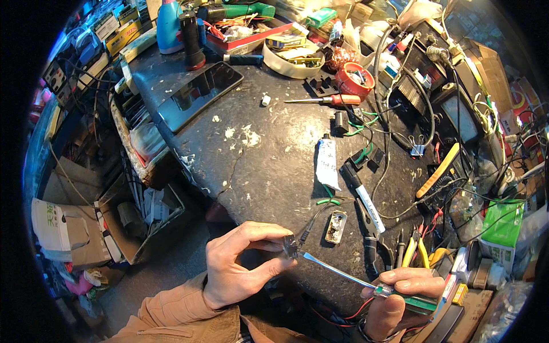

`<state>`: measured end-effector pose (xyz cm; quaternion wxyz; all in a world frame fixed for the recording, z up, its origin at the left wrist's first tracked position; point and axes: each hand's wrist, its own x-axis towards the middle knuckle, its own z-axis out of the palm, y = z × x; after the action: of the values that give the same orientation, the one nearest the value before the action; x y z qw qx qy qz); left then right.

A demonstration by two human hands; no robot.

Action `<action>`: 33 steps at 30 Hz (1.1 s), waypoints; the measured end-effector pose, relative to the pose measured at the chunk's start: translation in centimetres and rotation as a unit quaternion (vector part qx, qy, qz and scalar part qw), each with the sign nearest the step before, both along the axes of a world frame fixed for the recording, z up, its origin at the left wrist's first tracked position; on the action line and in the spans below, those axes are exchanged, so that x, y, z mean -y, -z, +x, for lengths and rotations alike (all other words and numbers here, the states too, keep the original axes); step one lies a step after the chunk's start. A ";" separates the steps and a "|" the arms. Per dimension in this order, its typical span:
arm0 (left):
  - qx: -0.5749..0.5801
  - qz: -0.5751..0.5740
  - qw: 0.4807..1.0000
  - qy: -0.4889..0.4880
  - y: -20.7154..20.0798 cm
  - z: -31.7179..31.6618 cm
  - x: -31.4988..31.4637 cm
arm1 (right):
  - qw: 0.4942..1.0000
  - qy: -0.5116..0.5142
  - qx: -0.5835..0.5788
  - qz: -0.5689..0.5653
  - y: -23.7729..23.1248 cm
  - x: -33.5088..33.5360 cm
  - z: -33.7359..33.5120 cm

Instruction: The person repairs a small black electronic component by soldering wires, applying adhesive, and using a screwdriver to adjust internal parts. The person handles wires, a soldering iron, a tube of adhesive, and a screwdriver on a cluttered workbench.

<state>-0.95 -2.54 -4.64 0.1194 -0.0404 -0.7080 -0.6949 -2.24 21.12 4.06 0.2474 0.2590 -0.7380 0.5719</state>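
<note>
My left hand (235, 264) pinches a small black plastic block (290, 246) between thumb and fingers, above the near edge of the table. A dark cable (309, 227) runs up beside the block; whether it joins it I cannot tell. My right hand (422, 283) is closed around the green and clear handle of a screwdriver (338, 271). Its metal shaft points left, with the flat tip just right of the block. Touching or slightly apart, I cannot tell. Beyond the tip lies a small open casing (336, 227) with a dirty inside.
On the dark worktable (269, 148) lie a phone (200, 94), a red-handled screwdriver (343, 100), a white tube (326, 163), a marker (366, 200) and yellow-handled pliers (416, 251). Tangled cables (380, 74) and parts crowd the right. An open drawer (150, 163) stands at left.
</note>
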 end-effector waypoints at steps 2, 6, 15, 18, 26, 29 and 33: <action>-0.002 -0.001 1.000 0.000 0.0 0.0 0.0 | 1.000 -0.002 -0.013 0.022 0.0 0.0 -0.1; 0.003 -0.003 1.000 0.000 -0.2 0.0 0.0 | 1.000 0.006 0.006 0.021 -0.2 0.2 0.1; -0.004 -0.019 1.000 0.011 -0.5 -0.1 0.4 | 0.998 -0.009 0.025 0.056 -0.4 0.1 0.4; -0.009 -0.017 1.000 0.014 -0.5 -0.1 0.4 | 0.998 -0.016 0.013 0.054 -0.3 0.0 0.4; -0.005 -0.017 1.000 0.014 -0.5 -0.1 0.4 | 0.999 -0.025 0.005 0.045 -0.2 0.0 0.3; -0.008 -0.022 1.000 0.014 -0.5 -0.1 0.4 | 0.999 -0.039 -0.001 0.036 -0.1 0.0 0.2; -0.004 -0.020 1.000 0.018 -0.5 -0.1 0.5 | 0.998 -0.043 0.010 0.051 -0.2 0.0 0.3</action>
<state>-1.07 -3.02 -4.12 0.1089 -0.0579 -0.7201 -0.6828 -1.94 21.10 4.25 0.2012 0.2971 -0.7566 0.5467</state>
